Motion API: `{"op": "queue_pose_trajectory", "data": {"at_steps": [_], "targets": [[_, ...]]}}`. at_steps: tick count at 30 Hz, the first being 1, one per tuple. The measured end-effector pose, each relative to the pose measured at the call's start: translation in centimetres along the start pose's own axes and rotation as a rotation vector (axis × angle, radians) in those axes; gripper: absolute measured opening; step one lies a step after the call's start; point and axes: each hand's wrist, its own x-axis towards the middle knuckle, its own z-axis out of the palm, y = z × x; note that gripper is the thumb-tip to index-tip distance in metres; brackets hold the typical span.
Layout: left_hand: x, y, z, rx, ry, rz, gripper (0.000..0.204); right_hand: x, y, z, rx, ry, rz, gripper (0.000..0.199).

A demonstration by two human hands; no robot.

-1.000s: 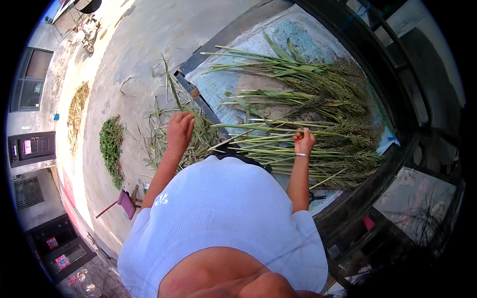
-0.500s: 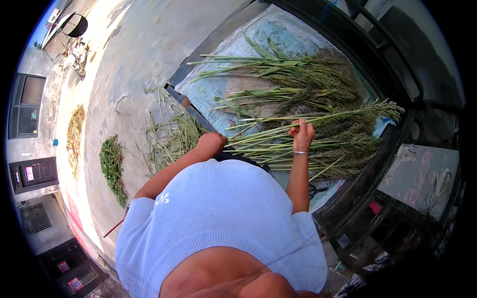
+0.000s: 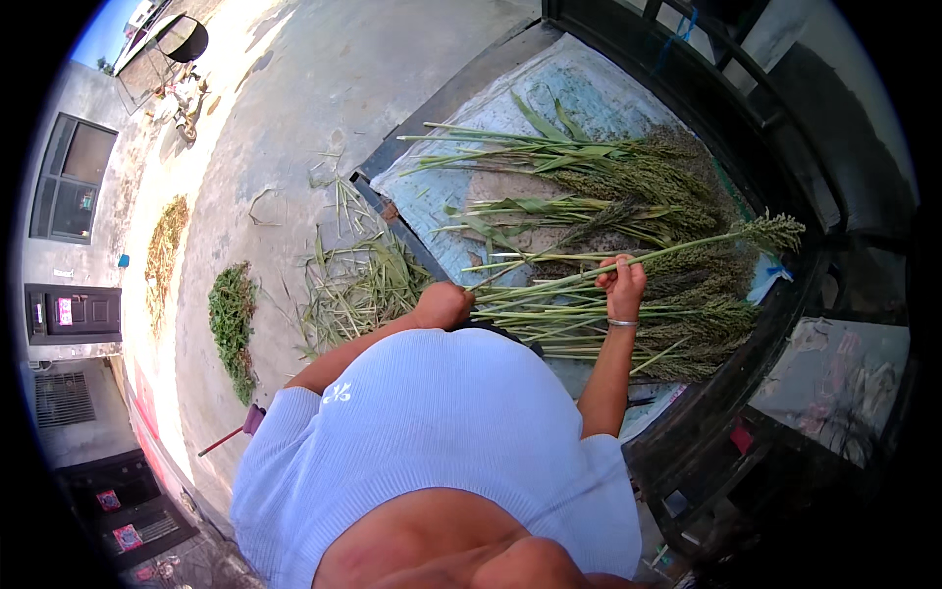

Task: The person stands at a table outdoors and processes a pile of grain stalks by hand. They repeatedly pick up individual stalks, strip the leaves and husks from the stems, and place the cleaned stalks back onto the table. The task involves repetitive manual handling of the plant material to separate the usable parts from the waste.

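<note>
My right hand [image 3: 621, 288] pinches a long green sorghum-like stalk [image 3: 687, 249] partway along it. The stalk's bushy seed head [image 3: 773, 233] points to the far right, above the pile. Closed near the cut ends, my left hand [image 3: 444, 305] has a stalk end at its fingers; exactly what it grips is partly hidden. Under and beside my hands lies the nearest bundle of stalks [image 3: 549, 319], seed heads to the right. Beyond it are a middle bundle [image 3: 618, 211] and a far bundle [image 3: 628, 162], laid the same way.
A pale blue sheet [image 3: 422, 187] lies under the bundles, bordered by a dark metal frame [image 3: 731, 157]. Stripped leaves [image 3: 368, 285] litter the concrete at left, near a green plant heap [image 3: 233, 329]. A grey panel [image 3: 829, 378] stands at right.
The whole view has shifted, so the scene sits lower and more to the right. The held stalk's seed head stands out more from the bundle. Both hands stay closed.
</note>
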Motion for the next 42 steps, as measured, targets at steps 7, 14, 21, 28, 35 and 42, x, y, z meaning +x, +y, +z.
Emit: {"op": "queue_pose_trajectory", "data": {"at_steps": [7, 14, 21, 28, 35, 42], "targets": [[0.6, -2.0, 0.0, -0.425, -0.151, 0.049, 0.013, -0.9, -2.5, 0.4, 0.114, -0.215, 0.015, 0.015], [1.0, -9.4, 2.2, -0.9, -0.698, -0.217, 0.012, 1.0, -2.3, -0.4, 0.132, -0.179, -0.089, 0.008], [-16.1, -27.1, 5.0, -0.037, -0.166, -0.902, 0.018, 1.6, 1.3, -9.4, -0.049, 0.385, 0.183, 0.016], [-34.5, -26.2, 9.6, -0.627, 0.458, -1.932, 0.022, -0.5, 11.8, -12.6, -0.943, 0.747, 0.616, 0.022], [-36.6, -20.9, 17.6, -0.193, 0.411, -1.83, 0.022, 6.2, 16.7, -1.4, -0.769, 0.245, 0.538, 0.026], [-33.4, -23.1, 13.3, -0.205, 0.056, -1.631, 0.025, 11.5, 23.3, 0.7, -0.677, 0.628, 0.835, 0.021]]}}
